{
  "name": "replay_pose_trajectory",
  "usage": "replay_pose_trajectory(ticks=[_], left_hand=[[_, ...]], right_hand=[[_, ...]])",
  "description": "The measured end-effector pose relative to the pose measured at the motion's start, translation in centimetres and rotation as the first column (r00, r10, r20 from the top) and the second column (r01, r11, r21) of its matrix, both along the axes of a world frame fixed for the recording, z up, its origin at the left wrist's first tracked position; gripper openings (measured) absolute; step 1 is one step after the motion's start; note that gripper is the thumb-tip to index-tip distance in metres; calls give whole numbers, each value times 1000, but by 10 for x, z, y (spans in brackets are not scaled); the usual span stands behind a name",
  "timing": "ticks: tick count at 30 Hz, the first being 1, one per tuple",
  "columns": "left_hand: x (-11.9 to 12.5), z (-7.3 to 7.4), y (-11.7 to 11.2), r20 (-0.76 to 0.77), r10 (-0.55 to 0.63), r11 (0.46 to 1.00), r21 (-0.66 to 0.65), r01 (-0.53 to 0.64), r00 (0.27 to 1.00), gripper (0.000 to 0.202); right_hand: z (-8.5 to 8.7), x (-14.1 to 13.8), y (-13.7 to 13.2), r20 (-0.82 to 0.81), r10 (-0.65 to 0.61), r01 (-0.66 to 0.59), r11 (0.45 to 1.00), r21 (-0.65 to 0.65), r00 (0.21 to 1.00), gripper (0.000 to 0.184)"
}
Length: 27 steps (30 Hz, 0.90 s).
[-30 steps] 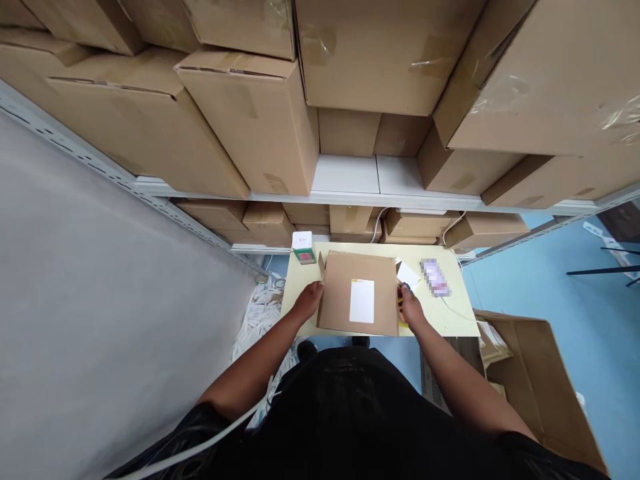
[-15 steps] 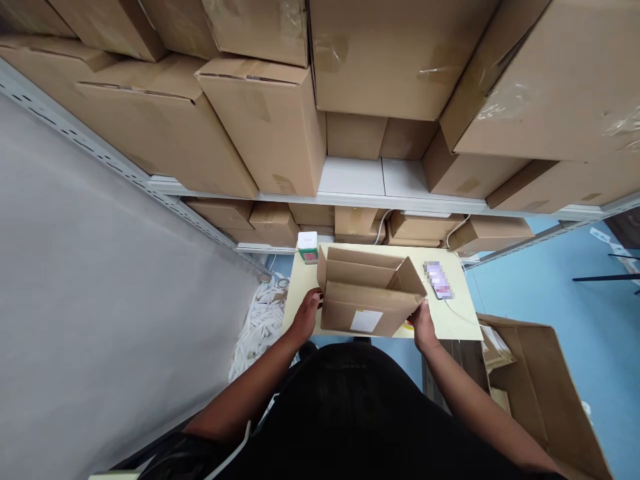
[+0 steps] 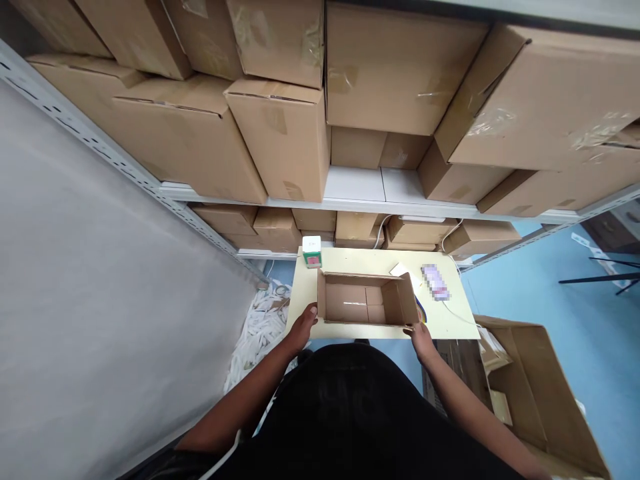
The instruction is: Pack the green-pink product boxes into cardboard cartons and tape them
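left hand [image 3: 303, 327] and right hand [image 3: 421, 339], both outstretched, closed on the near corners of a cardboard box [image 3: 360, 303]

The carton [image 3: 346, 303] is plain brown, the tabletop [image 3: 455, 327] pale yellow, the small box [image 3: 312, 248] white and green, the floor [image 3: 540, 307] blue.

My open brown rectangular box [image 3: 367, 301] is matt cardboard, and the pale-yellow rectangular tabletop [image 3: 453, 322] looks smooth to its near edge.
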<state>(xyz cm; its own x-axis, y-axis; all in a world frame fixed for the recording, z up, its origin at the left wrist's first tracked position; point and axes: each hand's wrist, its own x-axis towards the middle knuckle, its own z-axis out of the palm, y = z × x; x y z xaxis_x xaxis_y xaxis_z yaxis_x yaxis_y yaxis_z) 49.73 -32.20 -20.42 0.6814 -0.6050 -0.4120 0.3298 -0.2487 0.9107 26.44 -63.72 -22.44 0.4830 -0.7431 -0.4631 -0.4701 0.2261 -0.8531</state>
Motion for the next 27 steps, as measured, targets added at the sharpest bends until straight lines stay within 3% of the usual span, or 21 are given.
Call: replay_pose_trajectory(ticks=[1,4,7,10,15,18,22,24,27], left_hand=[[1,3,2,2,-5,1000,2,5,1000,91],[4,19,2,29,-32,999,8,32,999,91],[5,36,-9,92,-87,996,20,85,992,79],[4,43,-22,114,-78,995,72,70,990,67],[4,38,-30,166,-80,989,132,59,983,68],[2,31,-25,158,-95,986,154,70,983,59],[-4,22,-15,99,-118,974,203,96,988,41],[-7,20,-9,126,-144,970,214,115,982,42],[-11,23,0,187,-159,976,180,125,970,45]], right_hand=[[2,-2,1,-3,-61,61,997,36,998,55],[18,-4,3,20,-67,66,995,75,998,64],[39,4,7,122,-75,60,990,126,990,69],[55,20,11,135,-49,30,989,143,990,63],[64,34,13,68,-51,41,990,136,996,43],[62,27,14,91,-113,92,974,208,989,37],[55,13,24,49,-129,117,973,198,990,39],[54,7,31,30,-101,93,977,194,994,39],[60,-1,34,-45,47,-40,987,158,998,37]])
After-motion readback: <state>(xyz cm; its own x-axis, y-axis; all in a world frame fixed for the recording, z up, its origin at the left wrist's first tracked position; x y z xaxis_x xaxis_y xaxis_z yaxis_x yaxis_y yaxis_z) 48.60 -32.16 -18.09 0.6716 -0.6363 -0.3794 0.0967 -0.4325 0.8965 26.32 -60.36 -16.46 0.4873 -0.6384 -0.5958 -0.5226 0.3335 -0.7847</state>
